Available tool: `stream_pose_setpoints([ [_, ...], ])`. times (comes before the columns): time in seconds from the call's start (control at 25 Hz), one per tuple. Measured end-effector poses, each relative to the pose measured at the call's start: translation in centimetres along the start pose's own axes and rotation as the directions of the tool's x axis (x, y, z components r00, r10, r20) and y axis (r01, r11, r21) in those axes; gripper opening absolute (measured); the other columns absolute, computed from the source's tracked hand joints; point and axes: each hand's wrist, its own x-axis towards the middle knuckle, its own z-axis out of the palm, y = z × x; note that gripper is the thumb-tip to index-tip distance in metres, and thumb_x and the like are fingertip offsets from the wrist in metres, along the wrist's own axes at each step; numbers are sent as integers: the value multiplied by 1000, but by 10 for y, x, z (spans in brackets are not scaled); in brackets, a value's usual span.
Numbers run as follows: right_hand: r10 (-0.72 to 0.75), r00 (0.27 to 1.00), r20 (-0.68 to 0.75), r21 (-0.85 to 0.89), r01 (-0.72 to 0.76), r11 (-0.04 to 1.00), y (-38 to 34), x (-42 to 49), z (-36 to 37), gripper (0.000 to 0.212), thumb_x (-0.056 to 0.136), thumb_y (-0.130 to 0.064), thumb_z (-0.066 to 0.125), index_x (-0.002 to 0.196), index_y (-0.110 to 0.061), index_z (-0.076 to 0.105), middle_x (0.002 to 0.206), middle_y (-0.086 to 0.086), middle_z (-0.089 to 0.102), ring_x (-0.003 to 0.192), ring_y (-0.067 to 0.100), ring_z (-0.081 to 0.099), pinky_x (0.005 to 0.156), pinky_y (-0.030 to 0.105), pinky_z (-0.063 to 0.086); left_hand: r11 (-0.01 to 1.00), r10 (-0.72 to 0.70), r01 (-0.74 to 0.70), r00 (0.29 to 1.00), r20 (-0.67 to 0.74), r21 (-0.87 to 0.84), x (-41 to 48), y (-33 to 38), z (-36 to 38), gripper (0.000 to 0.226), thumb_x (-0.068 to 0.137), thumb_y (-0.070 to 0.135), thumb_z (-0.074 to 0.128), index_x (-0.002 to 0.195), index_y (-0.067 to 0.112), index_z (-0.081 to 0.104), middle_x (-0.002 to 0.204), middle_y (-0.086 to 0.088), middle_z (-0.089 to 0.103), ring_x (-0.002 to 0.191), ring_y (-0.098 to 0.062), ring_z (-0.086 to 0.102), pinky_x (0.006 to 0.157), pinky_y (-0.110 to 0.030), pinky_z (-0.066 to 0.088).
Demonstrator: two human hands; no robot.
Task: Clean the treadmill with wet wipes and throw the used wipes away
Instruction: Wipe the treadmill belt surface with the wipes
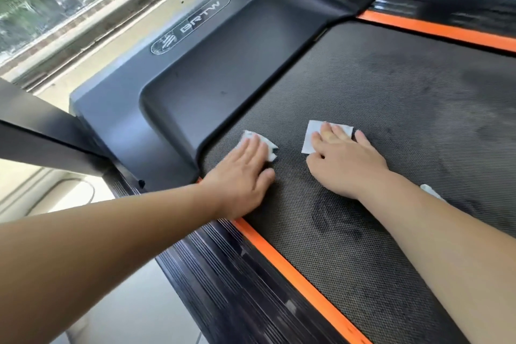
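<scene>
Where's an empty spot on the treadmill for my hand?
The belt is bare beyond the right hand, up to the far orange strip. Also between the forearms, beside the near orange strip. Crowded by the motor cover: left hand on the left wipe, right hand on the right wipe.

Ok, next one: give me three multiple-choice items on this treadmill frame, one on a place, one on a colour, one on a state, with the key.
1. Where do the left wipe and right wipe lie?
A. on the cover
B. on the belt
C. on the floor

2. What colour are the stripes beside the belt?
A. orange
B. green
C. white

3. How are the left hand and right hand?
A. fists, holding nothing
B. flat, each pressing a wipe
C. raised off the belt

Key:
1 B, both wipes sit on the textured belt.
2 A, orange runs along both belt edges.
3 B, straight fingers press on each wipe.
</scene>
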Motion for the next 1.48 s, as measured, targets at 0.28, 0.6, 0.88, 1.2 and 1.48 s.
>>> stream_pose_setpoints([
  [0.28, -42, 998, -47, -108, 37, 993, -8, -9, 2, 70, 99, -46, 20, 162, -15, 15, 171, 6, 1, 157, 16, -2, 127, 44, -3, 996, 27, -18, 993, -114, 87, 15, 6, -20, 61, 105, 46, 33, 154, 11, 30, 167, -12, 20, 156, -26, 8, 127, -39, 8],
  [0.6, -231, 969, -87, -169, 214, 962, -13, -34, 18, 72, 99, -60, 16, 159, -22, 28, 170, 2, 14, 157, 15, 8, 127, 45, 4, 988, 98, -76, 979, -176, 131, 11, 11, -16, 47, 103, 44, 37, 146, 26, 41, 158, -1, 33, 145, -26, 29, 119, -40, 26],
  [0.88, -52, 993, -111, -70, 44, 997, 2, -23, 10, 76, 101, -60, 10, 162, -14, 20, 170, 7, 10, 158, 19, 4, 127, 45, -2, 983, 85, -103, 989, -119, -152, 21, -9, -7, 34, 103, 27, 42, 136, 18, 43, 148, 3, 40, 143, -18, 30, 120, -41, 28],
  [1.2, -321, 946, -45, -112, 315, 943, -4, -81, 30, 69, 102, -58, 12, 161, -25, 27, 170, -6, 12, 156, 7, 4, 128, 42, 0, 975, 206, -202, 978, 33, -97, -10, -20, 6, 67, 100, 36, 31, 164, 22, 14, 170, 4, 5, 157, -10, -5, 128, -37, 8],
  [1.48, -324, 945, -35, -112, 318, 941, 14, -123, 44, 84, 93, -64, 1, 159, -20, 31, 169, 0, 18, 157, 13, 7, 127, 43, 4, 780, 625, -626, 778, 66, -10, -43, 12, 11, 68, 104, 44, 26, 161, 8, 21, 169, -10, 13, 158, -18, 1, 128, -33, 1],
])
